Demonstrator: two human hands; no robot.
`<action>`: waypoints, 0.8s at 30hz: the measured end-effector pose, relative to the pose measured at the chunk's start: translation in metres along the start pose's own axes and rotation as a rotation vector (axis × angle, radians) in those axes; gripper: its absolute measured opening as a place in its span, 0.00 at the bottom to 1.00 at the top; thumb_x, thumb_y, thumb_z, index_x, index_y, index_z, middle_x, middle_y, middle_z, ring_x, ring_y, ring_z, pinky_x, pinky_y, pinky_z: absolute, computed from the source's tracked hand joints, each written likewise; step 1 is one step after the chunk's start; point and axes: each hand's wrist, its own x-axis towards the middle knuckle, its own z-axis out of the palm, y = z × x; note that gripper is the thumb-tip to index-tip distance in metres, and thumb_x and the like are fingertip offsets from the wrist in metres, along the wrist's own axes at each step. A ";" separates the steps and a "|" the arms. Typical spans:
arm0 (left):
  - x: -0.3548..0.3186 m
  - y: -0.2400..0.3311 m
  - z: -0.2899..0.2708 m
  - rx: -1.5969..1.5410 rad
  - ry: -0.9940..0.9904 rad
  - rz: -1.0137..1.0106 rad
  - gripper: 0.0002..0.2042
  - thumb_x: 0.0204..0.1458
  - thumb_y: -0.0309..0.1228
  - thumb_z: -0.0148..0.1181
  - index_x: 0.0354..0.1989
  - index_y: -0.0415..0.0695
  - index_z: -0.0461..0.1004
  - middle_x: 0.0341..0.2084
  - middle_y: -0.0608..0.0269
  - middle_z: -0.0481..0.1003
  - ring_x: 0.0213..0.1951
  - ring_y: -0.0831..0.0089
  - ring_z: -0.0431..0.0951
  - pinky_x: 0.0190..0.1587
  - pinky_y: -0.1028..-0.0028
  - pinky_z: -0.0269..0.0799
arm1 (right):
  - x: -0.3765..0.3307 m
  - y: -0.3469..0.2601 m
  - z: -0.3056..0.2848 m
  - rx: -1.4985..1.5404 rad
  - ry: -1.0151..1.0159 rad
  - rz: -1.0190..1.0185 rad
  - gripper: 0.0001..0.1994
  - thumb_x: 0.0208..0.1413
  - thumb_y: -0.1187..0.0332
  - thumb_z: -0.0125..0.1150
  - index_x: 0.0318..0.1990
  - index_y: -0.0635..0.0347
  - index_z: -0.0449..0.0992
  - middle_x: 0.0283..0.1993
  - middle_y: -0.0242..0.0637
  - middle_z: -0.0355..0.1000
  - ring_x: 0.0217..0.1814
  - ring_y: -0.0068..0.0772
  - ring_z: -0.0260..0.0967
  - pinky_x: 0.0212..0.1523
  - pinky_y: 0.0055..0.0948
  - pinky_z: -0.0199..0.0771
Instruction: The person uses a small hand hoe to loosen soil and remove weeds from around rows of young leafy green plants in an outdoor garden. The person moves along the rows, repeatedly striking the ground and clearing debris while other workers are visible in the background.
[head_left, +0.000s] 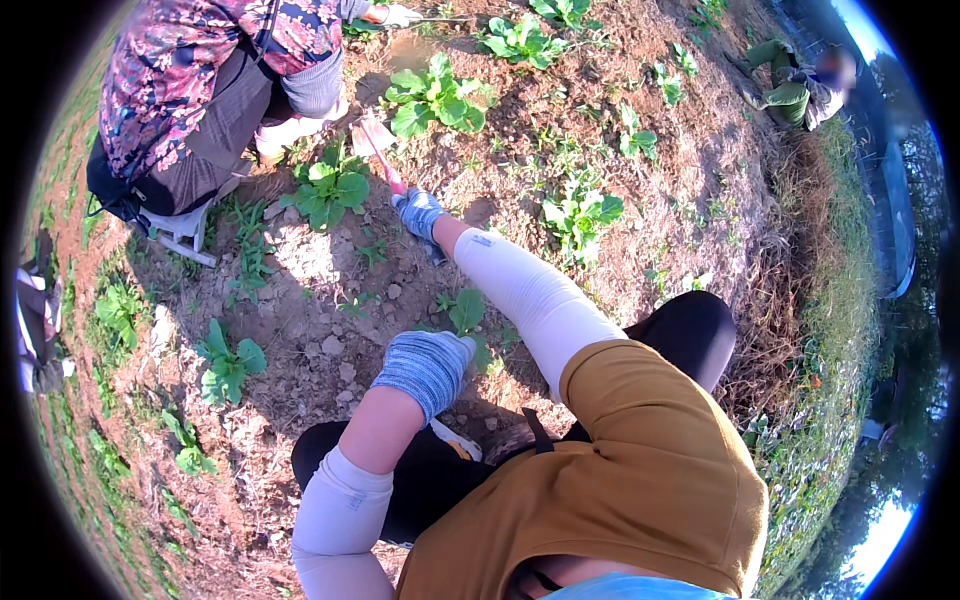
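— risk first: right hand (418, 212), in a blue-grey glove, has its fingers clenched around the pink handle of a small hoe (378, 150), and the blade sits in the soil just beside a leafy seedling (328, 190). i judge a careless pull could slice that plant's stem or roots.

— and the other hand?

— left hand (425, 368), gloved too, hangs curled above the dirt near a small seedling (464, 312); it grips nothing i can see (whether the fingers are fully clenched, i cannot tell). leaning forward on it could crush that sprout.

— anyone close by?

— a person in a floral top (200, 70) crouches on a white stool (182, 232) right next to the hoe blade, so a wide swing could catch a leg. loose clods (330, 345) underfoot may shift as well.

— packages, labels, signs?

— none that i can make out. only a dark bag (40, 310) lying at the far left edge of the bed.
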 end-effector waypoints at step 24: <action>-0.031 -0.008 -0.009 -0.047 -0.038 -0.023 0.09 0.44 0.29 0.55 0.34 0.43 0.73 0.27 0.53 0.75 0.33 0.56 0.77 0.35 0.60 0.72 | -0.149 0.053 0.000 0.406 -0.042 0.204 0.16 0.58 0.53 0.46 0.33 0.57 0.65 0.17 0.31 0.62 0.10 0.25 0.58 0.10 0.29 0.63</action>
